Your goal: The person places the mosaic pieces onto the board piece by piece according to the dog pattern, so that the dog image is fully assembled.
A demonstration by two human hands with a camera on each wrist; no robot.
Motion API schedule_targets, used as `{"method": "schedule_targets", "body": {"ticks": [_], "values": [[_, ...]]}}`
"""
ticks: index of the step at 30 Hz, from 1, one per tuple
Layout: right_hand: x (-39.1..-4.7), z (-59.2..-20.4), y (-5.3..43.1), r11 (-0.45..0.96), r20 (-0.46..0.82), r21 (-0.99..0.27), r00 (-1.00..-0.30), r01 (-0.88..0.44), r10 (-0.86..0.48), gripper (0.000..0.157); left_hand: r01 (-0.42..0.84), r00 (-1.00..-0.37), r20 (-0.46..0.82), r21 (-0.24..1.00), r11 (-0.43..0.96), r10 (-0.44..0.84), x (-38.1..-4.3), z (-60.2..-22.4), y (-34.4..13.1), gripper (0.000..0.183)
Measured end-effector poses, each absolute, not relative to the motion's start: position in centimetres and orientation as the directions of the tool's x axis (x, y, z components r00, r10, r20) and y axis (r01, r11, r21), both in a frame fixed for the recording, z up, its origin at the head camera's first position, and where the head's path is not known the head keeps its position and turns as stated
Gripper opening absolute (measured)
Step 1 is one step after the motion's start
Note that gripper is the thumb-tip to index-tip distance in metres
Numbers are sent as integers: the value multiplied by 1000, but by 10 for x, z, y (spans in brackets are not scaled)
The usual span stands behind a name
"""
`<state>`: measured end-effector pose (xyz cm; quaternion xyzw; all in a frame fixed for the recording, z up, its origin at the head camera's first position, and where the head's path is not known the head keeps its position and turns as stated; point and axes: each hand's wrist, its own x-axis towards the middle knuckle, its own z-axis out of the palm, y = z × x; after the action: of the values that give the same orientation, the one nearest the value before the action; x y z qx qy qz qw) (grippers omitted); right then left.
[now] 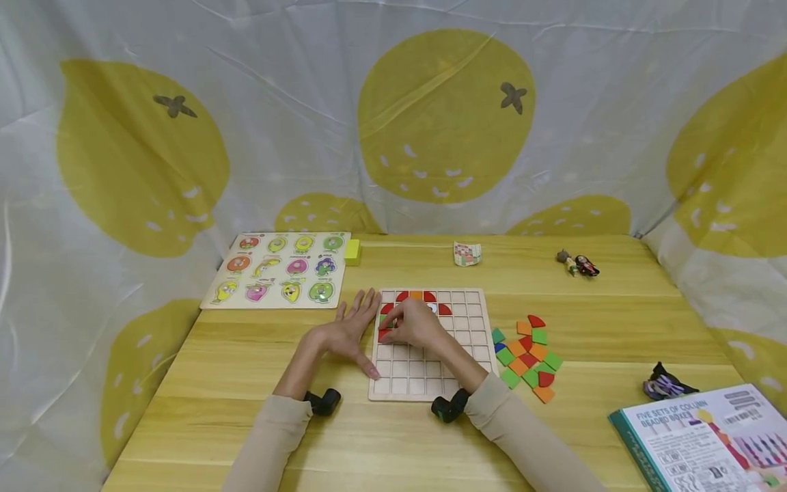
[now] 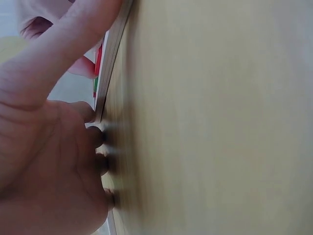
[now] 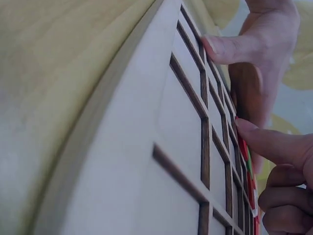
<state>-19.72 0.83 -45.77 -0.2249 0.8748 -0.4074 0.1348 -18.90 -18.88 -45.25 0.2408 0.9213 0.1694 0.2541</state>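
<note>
A wooden grid board lies flat, its upper left squares partly filled with red, orange and green pieces. My left hand is spread along the board's left side, thumb on its edge and fingertips near its upper left corner. Over the left columns, my right hand pinches a red tile at its square with thumb and forefinger. In the right wrist view the right thumb touches this tile, and the other fingers are curled. My right hand hides part of the pattern.
Loose colored tiles lie right of the board. A fruit puzzle board and a yellow block sit at the back left. Further off are a small printed card and two figurines. A boxed bead set occupies the front right, beside a dark pouch.
</note>
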Motion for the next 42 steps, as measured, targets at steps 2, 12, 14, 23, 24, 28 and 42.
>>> {"method": "schedule_targets", "body": {"ticks": [2, 12, 14, 23, 24, 28, 42], "values": [[-199, -459, 10, 536, -53, -798, -853, -276, -518, 17, 356, -755, -389, 433, 828, 528, -189, -451, -189, 149], [-210, -437, 79, 508, -80, -848, -912, -150, -403, 18, 348, -761, -388, 432, 832, 520, -189, -449, -186, 150], [-209, -431, 105, 527, -85, -840, -926, -131, -367, 17, 345, -762, -389, 433, 833, 518, -189, -449, -186, 150], [-198, -432, 218, 612, -200, -791, -948, 6, -249, 31, 345, -766, -384, 429, 835, 515, -187, -446, -186, 150], [-197, -434, 228, 627, -221, -778, -948, 29, -230, 32, 346, -766, -385, 430, 834, 516, -188, -446, -186, 150], [-194, -438, 257, 688, -293, -715, -947, 125, -132, 33, 350, -763, -390, 420, 837, 515, -188, -448, -184, 151], [-209, -454, 250, 637, -310, -751, -945, 175, -106, 35, 345, -771, -381, 423, 838, 510, -187, -449, -185, 151]]}}
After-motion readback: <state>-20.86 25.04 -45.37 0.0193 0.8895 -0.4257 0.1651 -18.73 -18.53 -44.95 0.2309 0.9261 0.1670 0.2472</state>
